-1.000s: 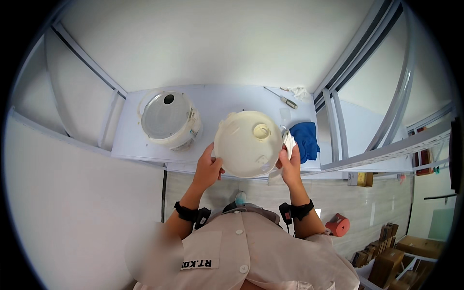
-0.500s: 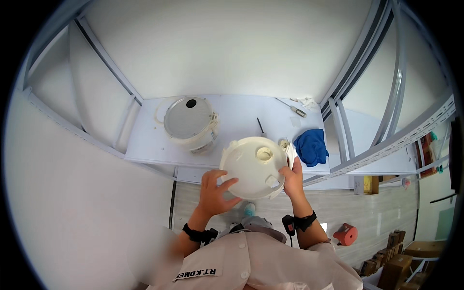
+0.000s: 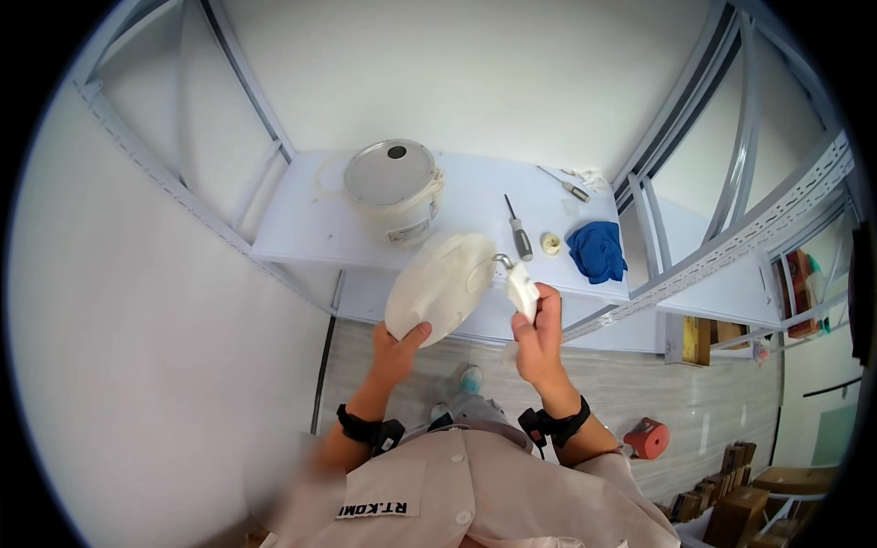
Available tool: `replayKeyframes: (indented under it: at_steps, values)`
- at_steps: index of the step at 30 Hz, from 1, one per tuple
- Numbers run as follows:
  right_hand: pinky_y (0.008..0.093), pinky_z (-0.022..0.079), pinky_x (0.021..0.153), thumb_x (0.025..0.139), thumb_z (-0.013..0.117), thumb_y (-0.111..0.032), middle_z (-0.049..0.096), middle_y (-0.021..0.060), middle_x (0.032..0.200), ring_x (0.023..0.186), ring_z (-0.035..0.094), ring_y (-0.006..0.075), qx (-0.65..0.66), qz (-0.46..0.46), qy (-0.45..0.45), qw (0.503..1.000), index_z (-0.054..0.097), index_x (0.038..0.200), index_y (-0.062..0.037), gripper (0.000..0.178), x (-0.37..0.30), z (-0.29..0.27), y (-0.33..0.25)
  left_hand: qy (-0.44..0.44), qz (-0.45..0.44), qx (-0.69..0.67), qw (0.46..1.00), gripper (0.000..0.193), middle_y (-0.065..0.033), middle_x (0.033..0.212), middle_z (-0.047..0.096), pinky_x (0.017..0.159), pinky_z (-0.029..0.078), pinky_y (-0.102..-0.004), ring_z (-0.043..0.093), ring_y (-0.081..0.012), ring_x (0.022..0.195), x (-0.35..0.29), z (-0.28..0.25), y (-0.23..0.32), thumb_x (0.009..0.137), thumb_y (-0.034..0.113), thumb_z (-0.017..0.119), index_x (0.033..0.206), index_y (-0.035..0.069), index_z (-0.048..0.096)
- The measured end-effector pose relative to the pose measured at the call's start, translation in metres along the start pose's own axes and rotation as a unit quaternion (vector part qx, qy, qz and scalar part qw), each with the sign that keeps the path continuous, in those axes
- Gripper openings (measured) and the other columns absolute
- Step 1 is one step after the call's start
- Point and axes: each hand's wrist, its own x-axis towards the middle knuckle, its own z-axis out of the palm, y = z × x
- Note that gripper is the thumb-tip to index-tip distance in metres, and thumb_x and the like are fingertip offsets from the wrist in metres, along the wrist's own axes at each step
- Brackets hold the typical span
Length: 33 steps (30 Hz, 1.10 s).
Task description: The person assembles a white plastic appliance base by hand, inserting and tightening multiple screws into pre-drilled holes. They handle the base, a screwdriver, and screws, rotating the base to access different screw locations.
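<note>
- The white shelf [image 3: 301,228] is the landmark: a flat board in a grey metal frame, and everything else sits on it or is held just off its near edge.
- A white cooker body [image 3: 395,187] stands upright toward the back of the shelf, its round metal top facing up, parked out of the way of the hands.
- The round white lid [image 3: 441,286] is held in the air just in front of the shelf's near edge, tilted on its side so its broad face turns toward the right hand.
- The left hand [image 3: 395,349] grips the lid's lower rim, thumb pressed on the face and fingers curled behind, which steadies it.
- The right hand [image 3: 541,340] pinches a small white cloth [image 3: 523,290] between thumb and fingers, touching the lid's right edge.
- A crumpled blue rag [image 3: 596,250] lies at the shelf's right end.
- A screwdriver [image 3: 518,231] lies flat left of the rag.
- A small cream cap [image 3: 550,243] rests between them.
</note>
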Motion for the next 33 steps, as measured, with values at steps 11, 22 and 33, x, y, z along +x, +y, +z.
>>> replayKeyframes:
  at_steps: [11,22,33]
  values:
    - [0.0401,0.047,0.106,0.102,0.062,-0.008,0.057,0.0258,0.137,0.123,0.059,0.0301,-0.069,-0.117,-0.023,0.991,0.038,0.150,0.0052,0.056,-0.026,0.053,-0.021,-0.081,-0.060,-0.231,0.968,0.067,-0.0151,0.139,0.064,0.111,0.050,-0.0444,0.062,-0.0288,0.129,-0.028,-0.021,0.002,0.080,-0.008,0.061,0.146,-0.002,0.051]
    - [0.0437,0.052,0.096,0.104,0.059,-0.018,0.062,0.0313,0.129,0.112,0.067,0.0397,-0.125,-0.125,-0.012,0.984,0.035,0.151,0.0050,0.057,-0.029,0.070,-0.024,-0.125,-0.036,-0.178,0.975,0.047,-0.0112,0.125,0.071,0.098,0.055,-0.0364,0.068,-0.0199,0.112,-0.034,-0.022,0.007,0.087,-0.002,0.070,0.133,-0.004,0.063]
    - [0.0471,0.055,0.087,0.106,0.057,-0.021,0.065,0.0346,0.118,0.099,0.071,0.0443,-0.161,-0.116,-0.024,0.980,0.028,0.152,0.0040,0.060,-0.021,0.073,-0.033,-0.144,-0.008,-0.084,0.986,0.038,-0.0069,0.116,0.074,0.087,0.055,-0.0319,0.068,-0.0140,0.102,-0.031,-0.024,0.016,0.089,0.004,0.074,0.126,-0.002,0.068]
